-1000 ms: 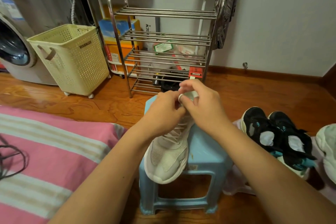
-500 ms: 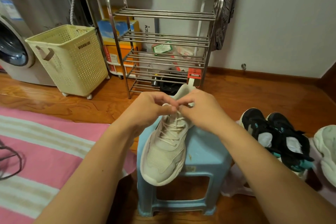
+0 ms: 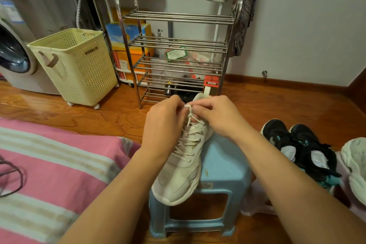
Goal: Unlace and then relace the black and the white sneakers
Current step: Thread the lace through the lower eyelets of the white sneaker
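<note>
White sneaker (image 3: 182,166) on stool (image 3: 223,166), hands pinching lace (image 3: 188,107), basket (image 3: 79,69) reads "VISUALIZE"

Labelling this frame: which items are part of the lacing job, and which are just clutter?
In the job:
white sneaker on the blue stool
its lace, pinched by left hand and right hand
black sneakers on the floor
second white sneaker, far right

Lying about:
laundry basket
metal rack
washing machine
striped bedding

left grip (image 3: 165,120), right grip (image 3: 214,114), both pinching, knuckles close
</note>
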Action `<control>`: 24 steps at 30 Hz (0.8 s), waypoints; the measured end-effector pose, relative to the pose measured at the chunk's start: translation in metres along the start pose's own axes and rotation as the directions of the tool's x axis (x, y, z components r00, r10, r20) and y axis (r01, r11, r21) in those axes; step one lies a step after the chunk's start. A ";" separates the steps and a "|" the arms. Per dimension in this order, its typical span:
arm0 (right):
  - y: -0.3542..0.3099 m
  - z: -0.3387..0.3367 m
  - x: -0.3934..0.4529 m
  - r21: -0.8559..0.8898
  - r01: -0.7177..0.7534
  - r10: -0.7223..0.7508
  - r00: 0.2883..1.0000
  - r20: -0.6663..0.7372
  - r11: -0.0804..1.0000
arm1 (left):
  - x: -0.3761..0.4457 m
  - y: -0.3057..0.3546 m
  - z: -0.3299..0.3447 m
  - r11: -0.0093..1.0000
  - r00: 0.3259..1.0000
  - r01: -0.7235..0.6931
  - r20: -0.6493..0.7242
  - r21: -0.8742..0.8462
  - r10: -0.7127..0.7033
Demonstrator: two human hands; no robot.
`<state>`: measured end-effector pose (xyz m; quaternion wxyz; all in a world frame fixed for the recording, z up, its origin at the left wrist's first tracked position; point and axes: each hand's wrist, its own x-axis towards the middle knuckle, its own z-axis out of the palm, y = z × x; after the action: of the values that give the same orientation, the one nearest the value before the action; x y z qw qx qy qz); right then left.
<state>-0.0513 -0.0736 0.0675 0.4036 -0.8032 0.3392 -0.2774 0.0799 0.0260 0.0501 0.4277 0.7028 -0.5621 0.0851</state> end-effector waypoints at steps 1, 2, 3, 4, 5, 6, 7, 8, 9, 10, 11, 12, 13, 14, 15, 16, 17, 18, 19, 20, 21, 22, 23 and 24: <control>0.001 0.000 0.002 -0.030 0.041 -0.041 0.999 0.000 0.999 | 0.001 -0.003 -0.002 1.000 1.000 -0.018 0.018 0.016 0.017; 0.003 0.001 0.003 -0.065 0.085 -0.085 0.996 0.001 0.994 | 0.002 -0.006 -0.004 0.999 0.998 -0.023 0.053 0.022 0.022; 0.005 0.002 0.005 -0.155 0.160 -0.163 0.987 -0.007 0.975 | 0.004 -0.007 -0.006 0.999 0.995 -0.018 0.100 0.028 0.015; 0.008 0.000 0.008 -0.306 0.275 -0.291 0.957 -0.007 0.912 | 0.005 -0.008 -0.010 0.999 0.987 -0.007 0.158 0.048 -0.001; 0.014 -0.002 0.010 -0.467 0.379 -0.421 0.907 0.016 0.798 | 0.006 -0.009 -0.014 0.997 0.975 0.009 0.223 0.075 -0.025; 0.021 -0.006 0.012 -0.584 0.428 -0.503 0.864 0.038 0.690 | 0.007 -0.011 -0.018 0.995 0.954 0.053 0.291 0.090 -0.077; 0.028 -0.011 0.013 -0.643 0.431 -0.525 0.850 0.053 0.633 | 0.006 -0.014 -0.021 0.989 0.922 0.130 0.358 0.070 -0.146; 0.034 -0.013 0.013 -0.664 0.411 -0.495 0.866 0.070 0.625 | 0.002 -0.016 -0.024 0.973 0.875 0.226 0.430 0.042 -0.222; 0.036 -0.013 0.011 -0.665 0.393 -0.453 0.887 0.091 0.636 | -0.002 -0.017 -0.025 0.956 0.832 0.291 0.483 0.041 -0.274; 0.035 -0.014 0.010 -0.643 0.373 -0.408 0.907 0.103 0.669 | -0.008 -0.017 -0.025 0.951 0.816 0.305 0.498 0.059 -0.293; 0.036 -0.015 0.010 -0.587 0.340 -0.368 0.927 0.077 0.734 | -0.013 -0.017 -0.024 0.949 0.829 0.308 0.469 0.072 -0.304; 0.038 -0.019 0.012 -0.516 0.290 -0.324 0.946 0.025 0.806 | -0.017 -0.016 -0.023 0.947 0.856 0.316 0.412 0.062 -0.312; 0.041 -0.025 0.014 -0.464 0.220 -0.260 0.965 -0.023 0.858 | -0.021 -0.013 -0.023 0.944 0.874 0.328 0.364 0.043 -0.320; 0.045 -0.031 0.014 -0.447 0.145 -0.172 0.985 -0.021 0.883 | -0.026 -0.010 -0.022 0.939 0.874 0.343 0.358 0.023 -0.328; 0.052 -0.034 0.013 -0.463 0.088 -0.087 0.996 0.025 0.882 | -0.033 -0.005 -0.019 0.937 0.861 0.350 0.389 0.015 -0.328; 0.058 -0.034 0.012 -0.496 0.065 -0.026 0.996 0.086 0.866 | -0.041 0.001 -0.016 0.940 0.836 0.336 0.442 0.056 -0.325; 0.063 -0.032 0.010 -0.521 0.081 -0.006 0.989 0.145 0.850 | -0.051 0.008 -0.011 0.948 0.807 0.286 0.499 0.138 -0.316; 0.066 -0.028 0.009 -0.544 0.124 -0.018 0.980 0.197 0.830 | -0.060 0.014 -0.007 0.950 0.780 0.204 0.546 0.238 -0.305; 0.067 -0.024 0.007 -0.568 0.164 -0.034 0.972 0.233 0.807 | -0.067 0.015 -0.003 0.941 0.772 0.131 0.564 0.312 -0.294; 0.065 -0.022 0.005 -0.586 0.203 -0.056 0.964 0.260 0.785 | -0.071 0.013 -0.001 0.932 0.780 0.096 0.556 0.349 -0.288; 0.062 -0.022 0.001 -0.584 0.227 -0.074 0.959 0.275 0.779 | -0.071 0.007 -0.001 0.927 0.789 0.104 0.537 0.361 -0.297; 0.057 -0.024 -0.005 -0.566 0.222 -0.069 0.958 0.278 0.794 | -0.068 0.000 -0.004 0.928 0.787 0.138 0.531 0.347 -0.315; 0.051 -0.029 -0.014 -0.535 0.195 -0.049 0.961 0.273 0.822 | -0.063 -0.008 -0.009 0.933 0.770 0.170 0.547 0.318 -0.327; 0.044 -0.037 -0.028 -0.504 0.161 -0.030 0.965 0.259 0.849 | -0.057 -0.013 -0.015 0.943 0.749 0.178 0.583 0.281 -0.315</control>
<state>-0.1087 -0.0888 0.0450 0.1951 -0.9259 0.3091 -0.0951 0.0767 0.0773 0.0189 0.1509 0.8001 -0.5609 -0.1500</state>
